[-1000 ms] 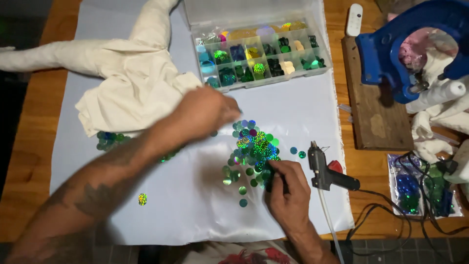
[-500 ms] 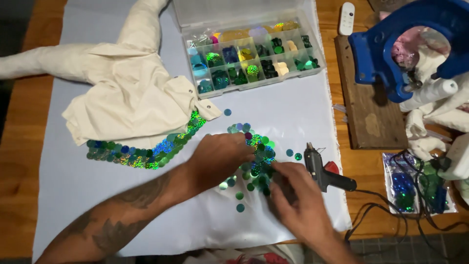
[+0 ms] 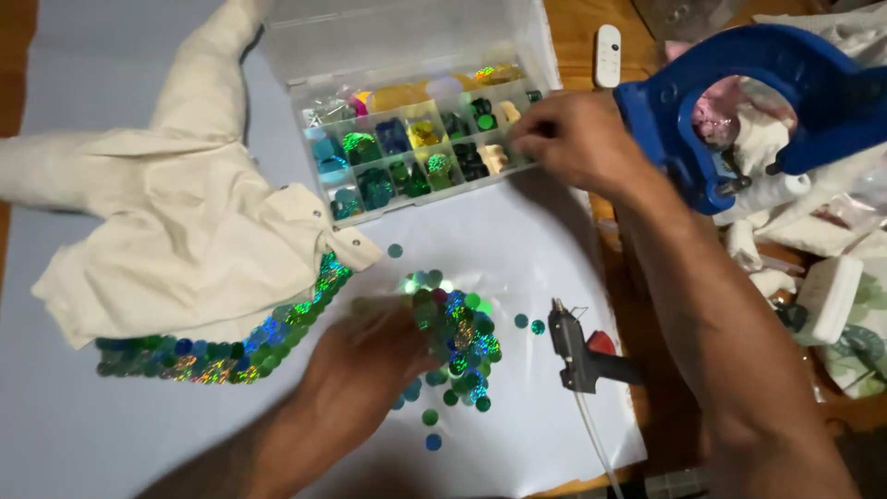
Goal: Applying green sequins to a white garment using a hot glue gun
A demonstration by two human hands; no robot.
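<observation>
Two hands are busy over a white sheet (image 3: 111,434) spread on a wooden table (image 3: 577,32). Left hand (image 3: 365,356) sits low in the frame, around 6 o'clock, fingers spread flat and pressing into a loose pile of shiny green and blue sequins (image 3: 457,337) just at its 3 o'clock, so it's an open palm, not pinching anything I can make out. Right hand (image 3: 577,139) is up at about 1 o'clock, fingertips curled down into the right end of a clear compartment box (image 3: 416,157) full of sorted sequins; can't tell if it's actually got one pinched. Cream fabric garment (image 3: 176,222) lies at 9 o'clock with a sequin strip (image 3: 231,346) along its lower edge. Black glue gun (image 3: 577,346) rests just at 3 o'clock of the pile. Blue press tool (image 3: 739,83) sits at 2 o'clock, white remote (image 3: 607,54) near 12.
</observation>
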